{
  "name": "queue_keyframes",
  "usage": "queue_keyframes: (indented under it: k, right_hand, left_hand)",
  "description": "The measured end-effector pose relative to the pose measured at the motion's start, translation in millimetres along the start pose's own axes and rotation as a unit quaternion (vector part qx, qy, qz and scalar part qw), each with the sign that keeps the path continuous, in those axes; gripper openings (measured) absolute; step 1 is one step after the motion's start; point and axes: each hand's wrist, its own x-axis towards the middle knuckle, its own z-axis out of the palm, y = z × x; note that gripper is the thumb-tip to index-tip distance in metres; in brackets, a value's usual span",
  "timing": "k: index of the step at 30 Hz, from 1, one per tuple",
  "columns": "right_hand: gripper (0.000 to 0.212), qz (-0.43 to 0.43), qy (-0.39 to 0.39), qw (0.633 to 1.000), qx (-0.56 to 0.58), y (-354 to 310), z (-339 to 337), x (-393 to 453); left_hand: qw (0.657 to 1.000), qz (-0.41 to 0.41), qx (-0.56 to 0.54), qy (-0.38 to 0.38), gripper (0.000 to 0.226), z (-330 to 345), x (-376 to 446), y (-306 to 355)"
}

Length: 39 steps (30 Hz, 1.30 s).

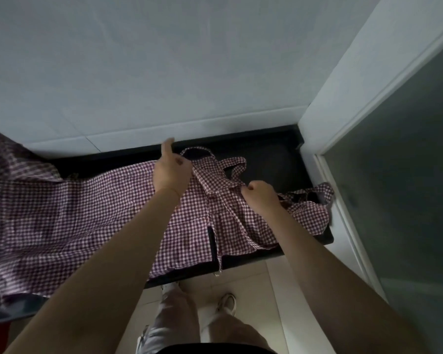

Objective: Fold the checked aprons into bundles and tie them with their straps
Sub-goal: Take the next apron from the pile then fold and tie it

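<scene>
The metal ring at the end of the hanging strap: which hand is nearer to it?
Right. The right hand pinches apron fabric above the metal ring; the left hand grips a strap farther back, near the wall.

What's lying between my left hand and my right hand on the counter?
In the head view, a checked strap of the apron runs between the left hand and right hand, over checked cloth on the dark counter.

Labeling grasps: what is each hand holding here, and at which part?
Left hand pinches the checked apron at its strap end near the bib. Right hand grips bunched fabric and strap on the apron's right side.
</scene>
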Motion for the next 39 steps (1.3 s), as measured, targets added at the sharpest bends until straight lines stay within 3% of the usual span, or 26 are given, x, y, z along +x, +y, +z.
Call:
queue_keyframes:
  k: [2, 4, 6, 9, 11, 14, 17, 21, 24, 27, 28, 31, 33, 35, 36, 39]
  right_hand:
    - [0.022, -0.004, -0.012, 0.998, -0.056, 1, 9, 6]
    - [0.014, -0.004, -0.021, 0.997, -0.072, 2, 16, 9]
    - [0.022, -0.014, 0.0, 0.995, -0.094, 3, 21, 10]
    - [0.035, -0.041, 0.014, 0.977, -0.209, 1, 24, 9]
    - [0.034, -0.028, -0.013, 0.975, -0.221, -3, 24, 12]
    - [0.03, 0.027, -0.097, 0.992, -0.08, -13, 23, 15]
    - [0.03, 0.056, -0.159, 0.984, 0.063, -26, 16, 15]
    - [0.025, 0.065, -0.113, 0.977, 0.17, -39, 7, 20]
    - [0.044, 0.139, -0.048, 0.959, 0.242, -47, 0, 27]
    - [0.04, 0.115, 0.12, 0.978, 0.127, -40, -4, 33]
    - [0.038, 0.087, 0.138, 0.981, 0.107, -40, -4, 31]
    - [0.056, 0.045, 0.017, 0.995, 0.086, -44, 4, 20]
    - [0.084, 0.042, -0.075, 0.996, -0.015, -46, 17, 10]
    - [0.1, 0.042, -0.093, 0.989, -0.107, -41, 34, 6]
    - [0.094, 0.04, -0.088, 0.987, -0.128, -37, 41, 5]
    - [0.047, 0.025, -0.085, 0.983, -0.161, -31, 44, 2]
  left_hand:
    - [0.997, 0.016, 0.036, -0.059, 0.07, 10, -1, -4]
    - [0.978, 0.01, 0.175, -0.112, 0.064, 20, -7, -23]
    - [0.954, -0.001, 0.268, -0.134, 0.054, 26, -17, -43]
    - [0.941, 0.004, 0.302, -0.155, 0.066, 29, -27, -59]
    - [0.934, 0.009, 0.309, -0.179, 0.079, 27, -26, -60]
    - [0.914, 0.012, 0.336, -0.228, 0.089, 23, -23, -58]
    - [0.898, 0.012, 0.363, -0.248, 0.092, 20, -22, -56]
    - [0.897, 0.017, 0.366, -0.248, 0.098, 20, -24, -56]
    - [0.9, 0.018, 0.361, -0.243, 0.103, 20, -24, -58]
    - [0.896, 0.021, 0.369, -0.245, 0.099, 19, -24, -60]
    - [0.893, 0.022, 0.373, -0.25, 0.097, 19, -24, -59]
    - [0.882, 0.025, 0.388, -0.267, 0.094, 19, -23, -56]
    - [0.875, 0.026, 0.395, -0.279, 0.097, 20, -24, -55]
    - [0.869, 0.026, 0.4, -0.29, 0.104, 21, -26, -54]
    - [0.866, 0.024, 0.403, -0.296, 0.108, 22, -27, -54]
    - [0.857, 0.018, 0.414, -0.305, 0.113, 21, -29, -55]
